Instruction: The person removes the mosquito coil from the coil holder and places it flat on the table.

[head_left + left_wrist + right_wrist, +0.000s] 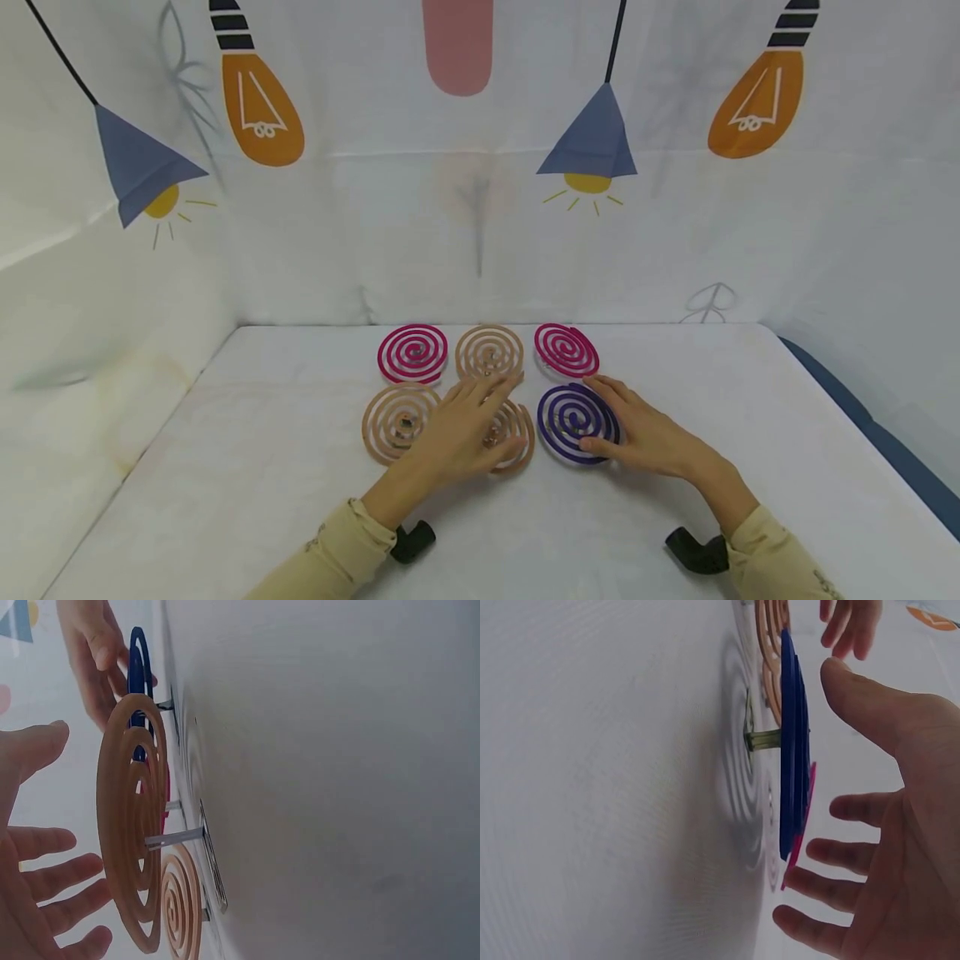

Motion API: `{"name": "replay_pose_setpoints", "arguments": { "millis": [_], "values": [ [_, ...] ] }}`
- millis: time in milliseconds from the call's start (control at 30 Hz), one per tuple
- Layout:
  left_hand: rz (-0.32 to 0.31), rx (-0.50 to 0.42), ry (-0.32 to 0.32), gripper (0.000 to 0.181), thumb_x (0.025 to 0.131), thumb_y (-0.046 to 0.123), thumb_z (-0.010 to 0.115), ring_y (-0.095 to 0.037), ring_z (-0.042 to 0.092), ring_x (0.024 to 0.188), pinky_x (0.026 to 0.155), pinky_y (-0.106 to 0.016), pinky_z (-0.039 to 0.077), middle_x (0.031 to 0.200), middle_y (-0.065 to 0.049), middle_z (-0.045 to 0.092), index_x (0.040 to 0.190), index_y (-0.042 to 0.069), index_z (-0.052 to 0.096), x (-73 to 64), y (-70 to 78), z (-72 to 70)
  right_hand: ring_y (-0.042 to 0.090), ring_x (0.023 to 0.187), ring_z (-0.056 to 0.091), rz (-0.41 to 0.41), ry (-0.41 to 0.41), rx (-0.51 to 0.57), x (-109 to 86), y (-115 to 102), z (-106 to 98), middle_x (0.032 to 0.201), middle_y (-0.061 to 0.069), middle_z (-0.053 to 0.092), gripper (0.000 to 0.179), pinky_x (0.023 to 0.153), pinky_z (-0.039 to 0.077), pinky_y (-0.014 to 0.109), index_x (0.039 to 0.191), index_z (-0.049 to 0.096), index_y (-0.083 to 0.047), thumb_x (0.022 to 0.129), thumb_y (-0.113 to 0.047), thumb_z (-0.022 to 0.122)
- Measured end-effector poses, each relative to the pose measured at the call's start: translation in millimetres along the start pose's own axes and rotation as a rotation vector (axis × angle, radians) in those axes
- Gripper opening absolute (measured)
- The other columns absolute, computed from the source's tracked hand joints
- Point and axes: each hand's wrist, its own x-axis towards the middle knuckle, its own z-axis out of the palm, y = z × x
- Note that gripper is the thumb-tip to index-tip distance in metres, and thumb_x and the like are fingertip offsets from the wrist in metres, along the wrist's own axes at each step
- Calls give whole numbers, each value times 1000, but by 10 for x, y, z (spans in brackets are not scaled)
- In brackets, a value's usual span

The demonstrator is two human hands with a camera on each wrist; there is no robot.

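Several spiral mosquito coils stand in two rows on small metal stands. Over the front middle tan coil (528,433) my left hand (459,435) hovers, fingers spread and holding nothing. In the left wrist view, a metal stand (176,838) props that coil above the table, and the fingertips come close to its upper face. My right hand (647,429) is at the right side of the dark blue coil (573,421), thumb and fingers extended over its edge. From the right wrist view, the blue coil sits on its stand (765,740), with the fingers apart from it.
Another tan coil (396,421) lies front left. Behind are a pink coil (412,354), a tan coil (489,350) and a tilted pink coil (567,350). Black curved pieces (414,542) show by the sleeves. White cloth (420,242) printed with lamps hangs behind the white table (270,433).
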Motion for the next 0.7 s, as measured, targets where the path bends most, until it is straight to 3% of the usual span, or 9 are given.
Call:
{"name": "replay_pose_setpoints", "arguments": {
  "millis": [233,700],
  "values": [
    [-19,-21,-38,74,82,51,64,-23,49,125,105,-42,39,136,-3,51,141,12,43,57,49,50,37,131,41,6,-10,-3,-10,6,-19,149,13,34,89,99,40,59,148,27,-16,80,-63,60],
    [-30,-46,-81,74,81,51,65,-29,50,125,105,-46,39,135,-10,53,139,9,46,129,85,147,38,130,43,15,-35,-11,-33,21,-36,148,13,35,89,97,41,59,148,28,-16,79,-64,61]
  ]
}}
